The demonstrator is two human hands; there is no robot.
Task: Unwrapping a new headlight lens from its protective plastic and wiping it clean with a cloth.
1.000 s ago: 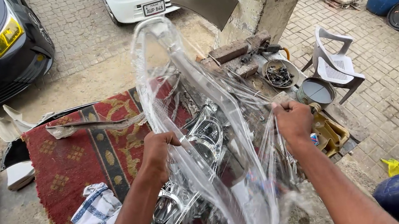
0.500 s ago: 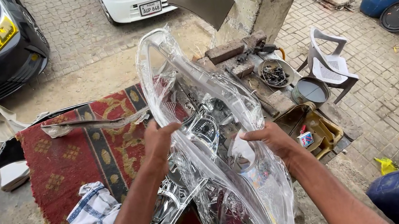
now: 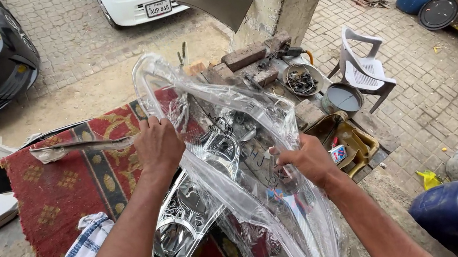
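Paved yard: right hand [image 3: 310,160] lower on clear lens cover [image 3: 256,142], seemingly gripping.

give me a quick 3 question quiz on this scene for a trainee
1. True or false: both hands touch the clear headlight cover.
2. What lies on the red rug near the left arm? A) a checked cloth B) a hammer C) a blue drum
3. Fill in: beyond the cover, a white plastic ____ stands on the paving.

Key
1. True: the left hand grips its left edge, and the right hand holds its right side.
2. A: the checked cloth lies on the rug.
3. chair.
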